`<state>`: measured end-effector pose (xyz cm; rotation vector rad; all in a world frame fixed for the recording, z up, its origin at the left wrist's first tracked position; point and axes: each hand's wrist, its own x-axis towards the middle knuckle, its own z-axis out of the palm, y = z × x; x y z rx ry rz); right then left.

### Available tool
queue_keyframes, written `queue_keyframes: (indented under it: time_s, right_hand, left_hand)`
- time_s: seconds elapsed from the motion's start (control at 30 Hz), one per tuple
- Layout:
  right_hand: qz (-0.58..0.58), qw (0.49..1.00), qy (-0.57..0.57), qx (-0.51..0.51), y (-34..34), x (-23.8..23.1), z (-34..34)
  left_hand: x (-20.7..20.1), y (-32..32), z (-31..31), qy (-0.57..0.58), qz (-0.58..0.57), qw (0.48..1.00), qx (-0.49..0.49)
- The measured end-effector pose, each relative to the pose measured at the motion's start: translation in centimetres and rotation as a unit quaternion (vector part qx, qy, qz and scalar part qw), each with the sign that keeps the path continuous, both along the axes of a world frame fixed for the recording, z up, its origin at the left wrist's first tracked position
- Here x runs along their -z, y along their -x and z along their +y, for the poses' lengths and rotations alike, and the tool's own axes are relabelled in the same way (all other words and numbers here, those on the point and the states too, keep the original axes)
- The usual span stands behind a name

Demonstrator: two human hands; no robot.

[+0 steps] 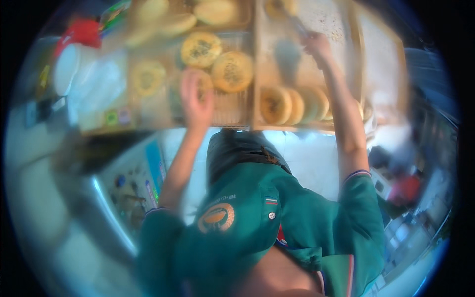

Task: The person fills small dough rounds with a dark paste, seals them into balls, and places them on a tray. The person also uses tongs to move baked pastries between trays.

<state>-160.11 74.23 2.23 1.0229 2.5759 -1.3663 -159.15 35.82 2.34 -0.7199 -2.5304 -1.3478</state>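
My right hand [317, 49] is closed around the handle of what looks like tongs [295, 19], blurred by motion. The far end of the tool meets a round yellow bread [277, 8] over the right-hand wooden tray [319, 74]. My left hand [198, 96], smeared too, is over the left tray with its fingers apart. Beside and partly behind those fingers shows a round bread [204, 84]; whether they touch it is unclear. Two round breads with dark specks on top, one farther back [201, 49] and one to the right [232, 72], lie just beyond that hand.
Along the right tray's near edge, several round breads [275, 106] stand tilted in a row. Long pale breads [215, 11] fill the far left tray. Another round bread [148, 78] lies at left, near clear plastic wrapping [99, 81] and a white round container [67, 69].
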Motion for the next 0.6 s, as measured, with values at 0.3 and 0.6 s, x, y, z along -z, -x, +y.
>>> queue_keyframes:
  time_s: [0.3,0.6]
  right_hand:
    - [0.031,0.754,-0.607,-0.248,-10.0,-8.7,6.4]
    - [-0.105,0.519,-0.702,-0.477,-18.0,-15.7,14.3]
  left_hand:
    - [2.5,5.8,-10.5,0.199,0.055,0.965,-0.162]
    - [6.9,6.4,-8.0,0.193,0.077,0.965,-0.161]
